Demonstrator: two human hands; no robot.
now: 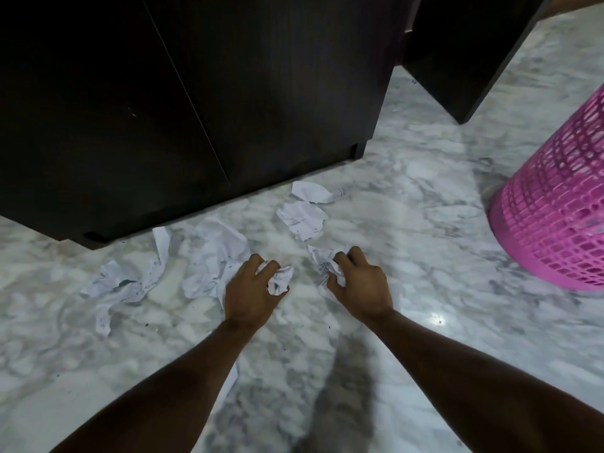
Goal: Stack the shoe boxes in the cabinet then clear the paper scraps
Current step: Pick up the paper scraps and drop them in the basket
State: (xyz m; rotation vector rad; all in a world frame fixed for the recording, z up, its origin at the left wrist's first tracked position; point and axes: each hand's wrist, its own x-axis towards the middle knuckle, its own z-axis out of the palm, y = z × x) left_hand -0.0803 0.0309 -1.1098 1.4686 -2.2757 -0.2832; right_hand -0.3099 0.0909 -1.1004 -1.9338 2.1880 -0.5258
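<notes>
A home room is showing here: marble floor, dark cabinet far left, pink laundry basket right.

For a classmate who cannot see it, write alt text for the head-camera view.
Left hand and right hand each grip crumpled white paper scraps on a grey-veined marble floor. More scraps lie before closed dark wooden cabinet doors; a pink plastic lattice basket stands right.

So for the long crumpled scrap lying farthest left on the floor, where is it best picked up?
Probably at the raised crumpled middle of the long scrap, from above with the left hand. Its ends lie flat on the marble floor; the bunched folds give fingers something to pinch.
</notes>
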